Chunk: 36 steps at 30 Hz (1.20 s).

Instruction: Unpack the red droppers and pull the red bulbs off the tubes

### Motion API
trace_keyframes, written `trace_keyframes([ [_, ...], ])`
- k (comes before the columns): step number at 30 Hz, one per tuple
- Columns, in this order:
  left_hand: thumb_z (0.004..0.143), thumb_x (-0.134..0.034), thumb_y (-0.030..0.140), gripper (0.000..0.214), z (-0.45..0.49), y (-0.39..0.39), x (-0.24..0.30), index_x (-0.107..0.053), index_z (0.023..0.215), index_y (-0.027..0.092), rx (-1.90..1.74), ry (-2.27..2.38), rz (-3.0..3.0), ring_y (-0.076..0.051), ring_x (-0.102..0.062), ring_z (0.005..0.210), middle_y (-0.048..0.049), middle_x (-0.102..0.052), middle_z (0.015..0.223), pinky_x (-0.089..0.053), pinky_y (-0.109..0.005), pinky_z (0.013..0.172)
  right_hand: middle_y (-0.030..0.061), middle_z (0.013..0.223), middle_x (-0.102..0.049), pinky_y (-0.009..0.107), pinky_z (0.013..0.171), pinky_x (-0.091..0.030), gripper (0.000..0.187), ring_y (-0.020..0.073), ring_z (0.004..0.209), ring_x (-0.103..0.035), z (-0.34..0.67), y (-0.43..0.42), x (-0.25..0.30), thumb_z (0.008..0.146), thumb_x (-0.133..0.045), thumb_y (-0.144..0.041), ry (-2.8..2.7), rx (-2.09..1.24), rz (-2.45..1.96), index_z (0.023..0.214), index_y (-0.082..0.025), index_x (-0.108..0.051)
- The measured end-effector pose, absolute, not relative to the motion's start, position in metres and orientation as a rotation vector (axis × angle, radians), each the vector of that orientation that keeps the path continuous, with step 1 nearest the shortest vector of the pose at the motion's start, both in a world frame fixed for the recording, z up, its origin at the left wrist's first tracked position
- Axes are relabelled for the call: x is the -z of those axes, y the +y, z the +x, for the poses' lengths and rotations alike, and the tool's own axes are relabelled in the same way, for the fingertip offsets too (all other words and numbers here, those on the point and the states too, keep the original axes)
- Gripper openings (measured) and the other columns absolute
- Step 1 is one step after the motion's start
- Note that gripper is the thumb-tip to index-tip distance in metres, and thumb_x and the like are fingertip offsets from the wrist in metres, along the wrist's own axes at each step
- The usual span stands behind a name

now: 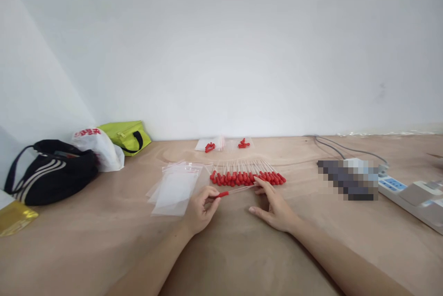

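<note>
My left hand point(204, 208) is closed in a pinch on the red rubber bulb of a glass dropper point(223, 193). Its thin clear tube points right, toward my right hand point(277, 208). That hand is open, thumb apart from the fingers, and its fingertips are at the far end of the tube; I cannot tell if they touch it. Just beyond both hands lies a long row of droppers point(238, 178), red bulbs toward me and clear tubes pointing away. Left of the row, clear zip bags point(175, 192) lie in a loose, overlapping stack beside my left hand.
Toward the wall lie two clear bags with red-bulbed droppers point(209, 147) point(243, 144). At left sit a black bag point(58, 171), a white plastic bag point(100, 148), a lime-green bag point(126, 137) and a yellow packet point(17, 217). A power strip point(392, 184) with cables and a blurred-out dark object point(346, 178) are on the right.
</note>
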<state>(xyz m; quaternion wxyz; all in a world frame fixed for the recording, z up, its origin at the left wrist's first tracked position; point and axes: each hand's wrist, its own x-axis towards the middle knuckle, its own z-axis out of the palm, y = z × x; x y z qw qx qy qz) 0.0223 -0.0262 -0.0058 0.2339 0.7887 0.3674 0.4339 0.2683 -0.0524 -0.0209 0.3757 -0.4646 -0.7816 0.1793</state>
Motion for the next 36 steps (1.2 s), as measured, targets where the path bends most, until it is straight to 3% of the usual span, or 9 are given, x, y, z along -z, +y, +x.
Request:
trace_keyframes([
  [4,0.083,-0.043,0.023,0.010,0.030,-0.031,-0.003,-0.052,0.081,0.018,-1.012,0.915,2.407,-0.014,-0.058,0.078,-0.0053,-0.058,0.085,-0.050,-0.026,0.067,0.0117,0.117,-0.048,0.037,0.086,-0.042,0.057,0.0218,0.105,-0.047,0.266,-0.053,0.022,0.078,-0.053,-0.039,-2.079,-0.329,-1.112,0.128,-0.020,-0.033],
  [10,0.085,-0.041,0.019,0.014,0.035,-0.028,-0.002,-0.054,0.079,0.019,-0.962,0.809,2.552,-0.013,-0.058,0.077,-0.0045,-0.059,0.084,-0.048,-0.026,0.071,0.0057,0.081,-0.060,0.033,0.073,-0.038,0.026,0.0168,0.077,-0.051,0.253,-0.047,0.021,0.086,-0.042,-0.032,-2.218,-0.065,-1.086,0.104,-0.021,-0.057],
  [14,0.085,-0.041,0.020,0.015,0.036,-0.025,-0.001,-0.055,0.082,0.018,-0.997,0.868,2.566,-0.014,-0.057,0.080,-0.0057,-0.059,0.086,-0.047,-0.028,0.074,0.0045,0.073,-0.058,0.030,0.068,-0.033,0.024,0.0157,0.072,-0.047,0.244,-0.042,0.017,0.087,-0.040,-0.030,-2.265,-0.006,-1.095,0.094,-0.021,-0.061],
  [21,0.085,-0.045,0.028,0.025,0.042,-0.024,-0.002,-0.056,0.105,0.019,-0.864,0.932,2.625,-0.018,-0.053,0.099,-0.0073,-0.058,0.106,-0.044,-0.034,0.087,0.0035,0.070,-0.055,0.029,0.066,-0.028,0.024,0.0147,0.070,-0.042,0.239,-0.043,0.015,0.088,-0.039,-0.028,-2.244,0.101,-1.093,0.087,-0.019,-0.062],
  [36,0.086,-0.038,0.018,0.021,0.044,-0.027,-0.001,-0.058,0.080,0.020,-0.768,0.869,2.579,-0.018,-0.056,0.097,-0.0039,-0.064,0.087,-0.038,-0.039,0.095,0.0008,0.059,-0.050,0.028,0.063,-0.023,0.026,0.0125,0.063,-0.039,0.241,-0.048,0.013,0.088,-0.038,-0.024,-2.303,0.158,-0.996,0.076,-0.020,-0.061],
])
